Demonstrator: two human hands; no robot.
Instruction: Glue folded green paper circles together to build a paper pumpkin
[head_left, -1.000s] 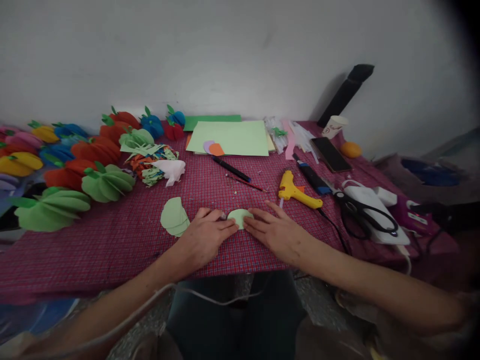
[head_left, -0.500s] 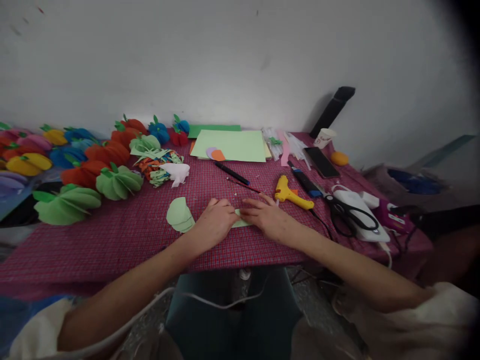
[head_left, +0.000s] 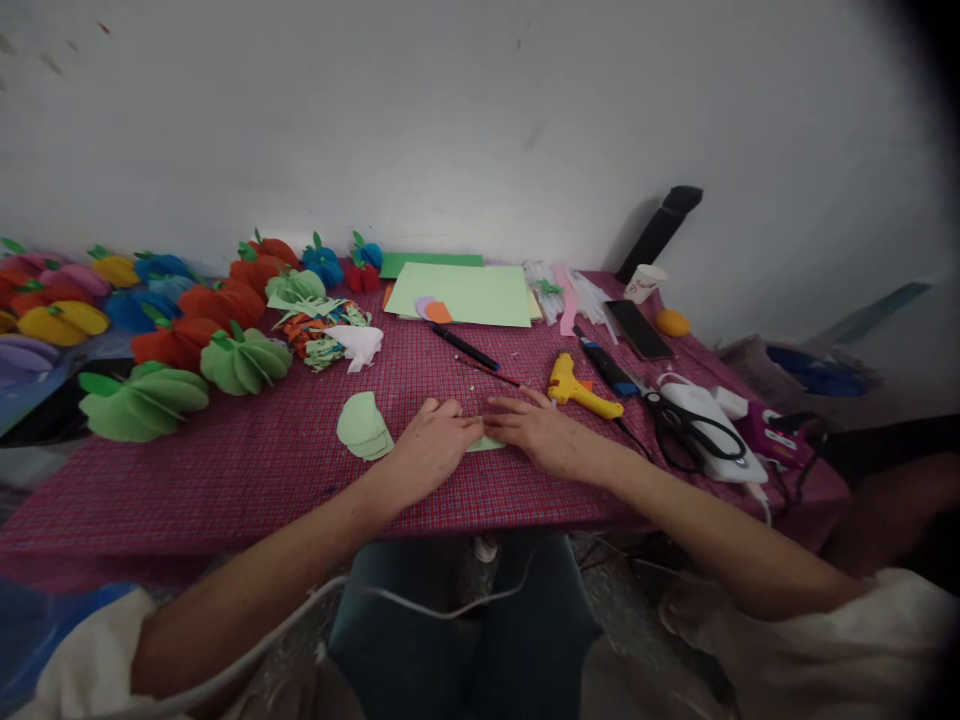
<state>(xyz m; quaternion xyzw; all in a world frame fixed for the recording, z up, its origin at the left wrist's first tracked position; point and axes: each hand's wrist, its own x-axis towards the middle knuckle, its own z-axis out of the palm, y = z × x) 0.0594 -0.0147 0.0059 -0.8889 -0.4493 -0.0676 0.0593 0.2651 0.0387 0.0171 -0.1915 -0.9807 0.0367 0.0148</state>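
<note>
A small piece of light green paper lies on the cloth between my hands, mostly covered by fingers. My left hand grips its left end, with the fingers bent and closed on it. From the other side my right hand has its fingers together on the paper's right part, fingertips close to those of the left. Both sets of fingertips press low against the table, and the thumbs are partly hidden. Just left of my left hand rests a stack of light green paper cutouts with rounded edges.
Folded paper pumpkins crowd the left side, beside paper scraps. Paper sheets and a black pen lie ahead. Rightward are a yellow glue gun, a utility knife, scissors, a phone and a paper cup.
The view has shifted slightly. Both hands stay on the light green paper, with the fingertips drawn a little closer together. Nothing else on the table has moved.
</note>
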